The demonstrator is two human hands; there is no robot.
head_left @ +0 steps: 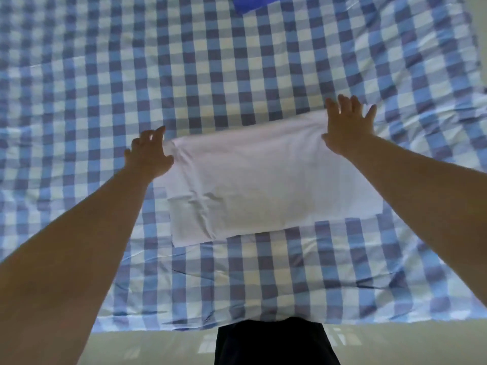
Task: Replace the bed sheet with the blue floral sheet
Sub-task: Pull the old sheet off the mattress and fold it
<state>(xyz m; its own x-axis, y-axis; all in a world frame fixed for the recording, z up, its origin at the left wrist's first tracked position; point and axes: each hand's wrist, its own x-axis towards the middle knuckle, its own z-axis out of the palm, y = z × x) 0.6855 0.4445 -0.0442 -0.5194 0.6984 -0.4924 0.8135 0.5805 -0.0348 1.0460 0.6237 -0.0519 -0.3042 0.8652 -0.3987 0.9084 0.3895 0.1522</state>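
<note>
A folded white sheet [258,180] lies on the bed, which is covered by a blue-and-white checked sheet [105,88]. My left hand [150,154] rests at the white sheet's far left corner, fingers curled at its edge. My right hand [347,125] lies flat on the far right corner with fingers spread, pressing on the cloth. A piece of bright blue cloth [250,3] shows at the top edge of the view; its pattern is hidden.
The checked sheet hangs over the near edge of the bed [184,325]. Pale floor [158,349] lies below it. My dark trousers [274,341] stand against the bed's near edge.
</note>
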